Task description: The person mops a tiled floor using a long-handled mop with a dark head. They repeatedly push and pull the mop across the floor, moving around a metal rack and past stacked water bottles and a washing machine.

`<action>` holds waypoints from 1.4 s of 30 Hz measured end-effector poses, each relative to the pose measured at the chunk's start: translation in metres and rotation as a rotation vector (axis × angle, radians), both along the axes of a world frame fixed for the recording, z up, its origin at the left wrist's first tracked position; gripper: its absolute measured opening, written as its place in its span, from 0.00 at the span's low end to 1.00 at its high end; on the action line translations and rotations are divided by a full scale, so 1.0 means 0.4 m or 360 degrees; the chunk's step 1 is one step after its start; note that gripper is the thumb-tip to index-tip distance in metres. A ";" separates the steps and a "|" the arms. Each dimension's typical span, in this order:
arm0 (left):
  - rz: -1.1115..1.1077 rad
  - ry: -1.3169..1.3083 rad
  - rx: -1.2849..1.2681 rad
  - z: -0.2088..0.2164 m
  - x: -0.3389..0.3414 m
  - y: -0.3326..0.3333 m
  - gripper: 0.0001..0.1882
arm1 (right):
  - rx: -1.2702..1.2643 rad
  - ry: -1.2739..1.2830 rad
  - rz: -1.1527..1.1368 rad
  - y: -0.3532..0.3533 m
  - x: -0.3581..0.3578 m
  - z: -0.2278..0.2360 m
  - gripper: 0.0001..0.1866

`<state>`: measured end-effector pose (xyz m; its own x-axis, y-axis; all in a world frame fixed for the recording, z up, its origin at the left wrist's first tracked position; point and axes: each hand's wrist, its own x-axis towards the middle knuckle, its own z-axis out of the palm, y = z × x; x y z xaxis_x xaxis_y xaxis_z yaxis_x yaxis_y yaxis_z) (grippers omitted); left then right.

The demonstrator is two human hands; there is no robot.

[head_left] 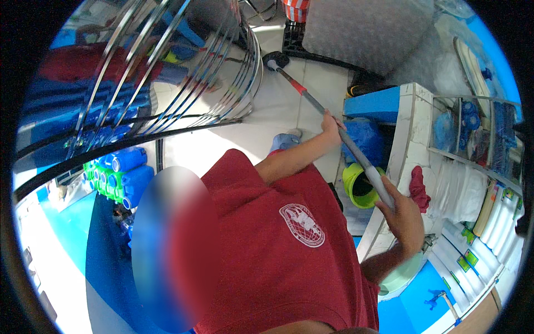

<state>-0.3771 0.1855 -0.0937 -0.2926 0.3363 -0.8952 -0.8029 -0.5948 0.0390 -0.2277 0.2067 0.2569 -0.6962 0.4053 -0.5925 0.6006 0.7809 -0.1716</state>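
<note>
A long mop (316, 104) runs slantwise across the middle, from the upper centre down to the right. Its grey handle carries a red band, and a pale joint links it to a dark head (276, 59) on the tiled floor. My left hand (332, 128) is wrapped round the middle of the handle. Lower and to the right, my right hand (403, 216) grips the thicker grey end of it. Both arms come out of short dark-red sleeves.
A metal rack (167, 72) with curved bars stands left. A tiled counter (405, 117), a yellow-green bucket (352, 181) and a blue plastic bag (364, 142) are right. A large grey panel (361, 33) stands ahead. Blue containers (133, 178) sit lower left; a red cloth (419, 189) hangs near my right hand.
</note>
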 end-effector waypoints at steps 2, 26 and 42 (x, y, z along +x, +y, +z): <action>-0.0048 -0.0171 0.0033 0.081 0.033 0.008 0.18 | 0.0011 -0.0152 -0.0092 0.006 0.033 0.063 0.33; -0.0173 0.0151 -0.0038 -0.107 -0.160 -0.172 0.13 | -0.0060 -0.0315 0.0002 -0.189 -0.112 -0.149 0.30; -0.0968 0.1225 -0.0960 -0.303 -0.480 -0.139 0.14 | -0.0262 0.0087 0.0327 -0.105 -0.463 -0.647 0.41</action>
